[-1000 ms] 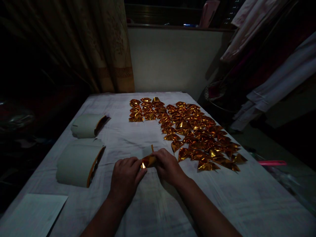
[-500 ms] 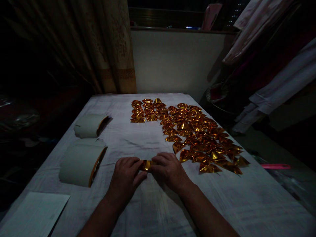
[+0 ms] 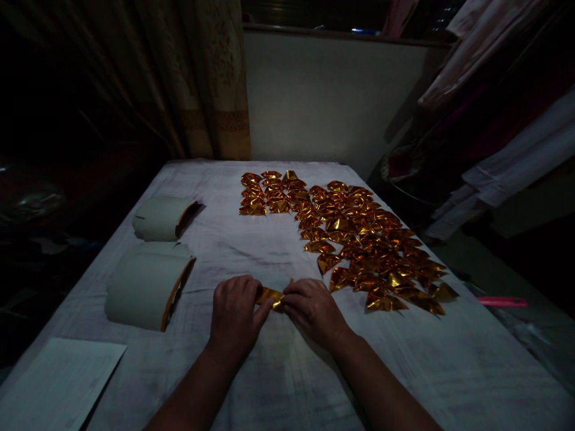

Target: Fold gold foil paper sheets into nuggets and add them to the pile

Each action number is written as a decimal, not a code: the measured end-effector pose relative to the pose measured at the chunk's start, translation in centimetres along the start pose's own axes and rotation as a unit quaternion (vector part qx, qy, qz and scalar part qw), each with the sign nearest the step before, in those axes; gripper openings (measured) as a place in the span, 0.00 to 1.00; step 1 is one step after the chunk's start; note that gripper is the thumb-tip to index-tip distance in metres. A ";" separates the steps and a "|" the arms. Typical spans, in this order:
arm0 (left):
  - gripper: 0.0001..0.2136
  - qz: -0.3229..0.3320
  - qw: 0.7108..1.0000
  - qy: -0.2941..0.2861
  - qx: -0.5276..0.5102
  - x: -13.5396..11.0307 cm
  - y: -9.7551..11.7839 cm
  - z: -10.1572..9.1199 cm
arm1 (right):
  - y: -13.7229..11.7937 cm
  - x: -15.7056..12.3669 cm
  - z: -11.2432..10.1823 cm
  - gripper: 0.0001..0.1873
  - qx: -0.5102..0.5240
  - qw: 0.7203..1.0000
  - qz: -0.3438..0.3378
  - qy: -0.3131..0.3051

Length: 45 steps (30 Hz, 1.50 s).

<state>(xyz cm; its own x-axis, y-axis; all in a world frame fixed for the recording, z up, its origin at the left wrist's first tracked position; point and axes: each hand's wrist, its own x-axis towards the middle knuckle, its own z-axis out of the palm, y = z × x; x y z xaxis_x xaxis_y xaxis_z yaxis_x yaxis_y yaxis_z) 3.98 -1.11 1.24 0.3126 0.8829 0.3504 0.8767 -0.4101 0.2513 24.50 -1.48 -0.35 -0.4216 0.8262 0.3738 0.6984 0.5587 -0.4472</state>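
Note:
Between my two hands is a small strip of shiny gold foil paper (image 3: 271,296), partly folded. My left hand (image 3: 236,308) pinches its left end, thumb in front and fingers behind. At the other end my right hand (image 3: 313,308) grips it between thumb and fingertips, which hide part of the foil. To the right and beyond lie many folded gold foil pieces (image 3: 354,233), pointed at the ends and crowded in rows. Two curved stacks of sheets, a nearer one (image 3: 146,287) and a farther one (image 3: 162,216), rest on the left, pale side up with orange edges.
A white cloth (image 3: 269,371) covers the table. At its near left corner lies a flat pale sheet (image 3: 67,377). A curtain (image 3: 215,90) hangs behind on the left, and clothes (image 3: 530,149) hang on the right. Beyond the right edge is a pink object (image 3: 502,301).
The foil strip has tilted, its right end now lower and closer to me, and more of it shows between my hands. The whole view has shifted slightly downward.

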 end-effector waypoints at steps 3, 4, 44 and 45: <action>0.04 -0.002 1.000 0.001 -0.010 0.0 0.0 0.0 | -0.4 0.1 0.1 0.05 0.011 0.999 0.034 -0.002; 0.04 -0.002 1.000 0.002 -0.010 0.0 0.0 0.1 | -0.6 0.2 0.2 0.05 0.012 0.999 0.049 -0.002; 0.09 -0.005 1.000 -0.012 0.010 0.1 0.2 0.2 | -2.5 1.7 1.3 0.07 -0.079 0.977 0.200 0.011; 0.09 -0.006 1.000 -0.015 0.010 0.1 0.2 0.2 | -2.4 1.7 1.4 0.07 -0.080 0.976 0.200 0.010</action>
<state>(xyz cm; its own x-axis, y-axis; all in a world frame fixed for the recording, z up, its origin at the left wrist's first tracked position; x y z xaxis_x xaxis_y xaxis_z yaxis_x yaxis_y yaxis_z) 4.26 -1.09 1.10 0.3131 0.8938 0.3212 0.8875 -0.3958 0.2361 21.30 -1.33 0.27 -0.0866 0.9734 0.2121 0.8871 0.1722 -0.4282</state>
